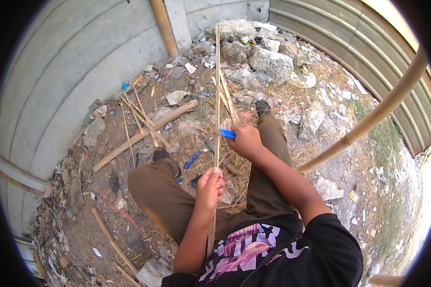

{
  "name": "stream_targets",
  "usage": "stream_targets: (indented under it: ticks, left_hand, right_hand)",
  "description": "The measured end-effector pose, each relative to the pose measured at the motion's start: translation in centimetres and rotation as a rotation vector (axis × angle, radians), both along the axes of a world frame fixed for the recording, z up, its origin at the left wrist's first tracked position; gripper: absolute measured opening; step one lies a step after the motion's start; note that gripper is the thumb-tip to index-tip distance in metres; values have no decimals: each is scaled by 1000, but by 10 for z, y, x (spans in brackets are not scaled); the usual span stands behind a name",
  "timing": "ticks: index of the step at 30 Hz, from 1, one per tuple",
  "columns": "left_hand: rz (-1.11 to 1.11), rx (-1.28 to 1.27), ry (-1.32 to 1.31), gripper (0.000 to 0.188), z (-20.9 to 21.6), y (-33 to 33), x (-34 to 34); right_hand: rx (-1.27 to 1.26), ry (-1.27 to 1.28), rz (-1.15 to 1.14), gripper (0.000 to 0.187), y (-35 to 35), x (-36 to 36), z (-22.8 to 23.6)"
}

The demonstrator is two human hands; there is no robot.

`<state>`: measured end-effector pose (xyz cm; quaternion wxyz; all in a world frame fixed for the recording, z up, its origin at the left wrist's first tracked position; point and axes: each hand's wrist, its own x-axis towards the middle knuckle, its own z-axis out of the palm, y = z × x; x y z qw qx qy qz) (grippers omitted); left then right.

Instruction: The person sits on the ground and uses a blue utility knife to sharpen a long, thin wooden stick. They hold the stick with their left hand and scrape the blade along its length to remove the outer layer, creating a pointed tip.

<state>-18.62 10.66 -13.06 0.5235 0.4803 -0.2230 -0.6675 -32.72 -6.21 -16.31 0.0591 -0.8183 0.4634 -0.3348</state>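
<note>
A long, thin bamboo strip (218,81) runs upright through the middle of the view, from my lap far out over the ground. My left hand (209,189) is closed round its lower part, the thumb lying along it. Farther up the strip, my right hand (246,142) grips a blue utility knife (228,134). The knife's front end meets the strip; its blade is too small to make out. Between my legs, a curved tool (230,165) lies partly hidden in dry straw. More split bamboo strips (229,98) lie beyond my right hand.
A bamboo pole (143,135) with thin strips across it lies at left. Another bamboo pole (359,129) slants up at right. A blue object (193,160) rests near my left foot. Rocks (272,65) and litter stand ahead, between a concrete wall (96,43) and corrugated sheeting (349,38).
</note>
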Motion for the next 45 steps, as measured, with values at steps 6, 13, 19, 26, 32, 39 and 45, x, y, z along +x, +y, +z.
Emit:
stream_targets:
  ticks: [6,13,19,26,32,39,45]
  left_hand:
    - [49,-20,-99,26,3,0,4]
    - [36,-111,-314,28,-15,-4,-8]
    - [34,-93,-376,29,-18,-6,-10]
    - [41,-129,-350,28,-19,-6,-9]
    - [19,-108,-312,28,-21,-4,-8]
    - [-57,-74,-334,28,-23,5,-21]
    - [-67,-57,-338,28,-19,4,-21]
  right_hand:
    - [-206,69,168,32,27,3,1]
    - [-239,83,-1,29,17,-6,-10]
    - [-225,76,7,32,16,-8,-11]
    - [-179,101,-52,32,14,-4,-13]
    - [-85,74,-133,23,3,-5,-8]
    - [69,52,-355,21,-38,-24,7]
    - [72,75,-342,35,-53,-25,12]
